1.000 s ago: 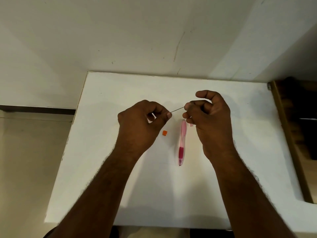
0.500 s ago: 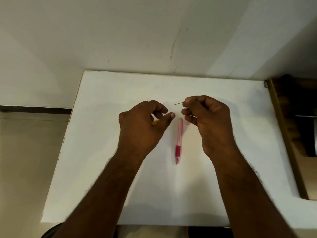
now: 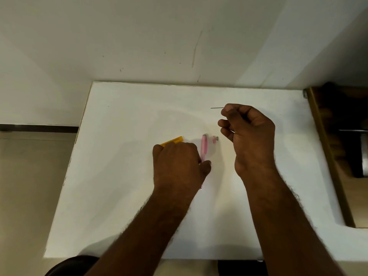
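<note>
Right hand [image 3: 251, 136] pinches thin lead [image 3: 217, 107] (tip pointing left); left hand [image 3: 179, 164] grips yellow case [image 3: 173, 141], just left of pink pencil [image 3: 204, 145].

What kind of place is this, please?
Probably an indoor writing desk: a white table against a bare wall, a pink mechanical pencil on it, thin lead pinched in the right hand, a yellow case in the left hand.
</note>
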`<action>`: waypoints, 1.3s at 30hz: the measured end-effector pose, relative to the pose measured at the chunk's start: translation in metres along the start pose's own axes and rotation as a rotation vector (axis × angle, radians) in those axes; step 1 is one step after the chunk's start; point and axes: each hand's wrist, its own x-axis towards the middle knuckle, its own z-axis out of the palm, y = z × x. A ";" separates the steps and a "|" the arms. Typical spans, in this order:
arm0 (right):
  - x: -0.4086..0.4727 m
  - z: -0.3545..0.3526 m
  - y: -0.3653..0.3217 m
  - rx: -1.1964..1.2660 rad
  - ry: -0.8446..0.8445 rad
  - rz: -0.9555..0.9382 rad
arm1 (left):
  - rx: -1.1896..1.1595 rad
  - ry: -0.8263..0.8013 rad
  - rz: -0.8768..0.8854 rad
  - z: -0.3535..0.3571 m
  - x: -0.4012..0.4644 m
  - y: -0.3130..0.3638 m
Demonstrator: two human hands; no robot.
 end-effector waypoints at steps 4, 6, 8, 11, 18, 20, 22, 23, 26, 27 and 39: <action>-0.003 0.001 -0.004 0.039 -0.026 -0.041 | -0.104 0.051 0.036 -0.010 0.001 0.001; -0.003 0.001 -0.008 0.098 -0.039 -0.047 | -0.203 0.119 0.069 -0.022 0.004 0.000; -0.004 0.002 -0.011 0.181 -0.056 -0.032 | -0.298 0.185 0.095 -0.033 0.006 -0.007; -0.007 0.003 -0.013 0.240 -0.061 -0.027 | -0.378 0.250 0.060 -0.041 0.007 -0.019; -0.010 0.006 -0.013 0.349 -0.156 0.080 | -0.523 0.263 0.096 -0.045 0.011 -0.027; -0.011 0.007 -0.013 0.349 -0.186 0.078 | -0.511 0.263 0.123 -0.045 0.011 -0.027; -0.011 0.007 -0.013 0.344 -0.202 0.060 | -0.472 0.274 0.148 -0.045 0.012 -0.028; -0.011 0.006 -0.013 0.341 -0.206 0.050 | -0.464 0.278 0.153 -0.045 0.013 -0.029; -0.011 0.007 -0.014 0.336 -0.215 0.021 | -0.470 0.283 0.159 -0.044 0.015 -0.033; -0.012 0.007 -0.014 0.337 -0.217 0.013 | -0.470 0.284 0.160 -0.044 0.016 -0.034; -0.014 0.011 -0.017 0.385 -0.215 0.005 | -0.511 0.308 0.171 -0.042 0.019 -0.037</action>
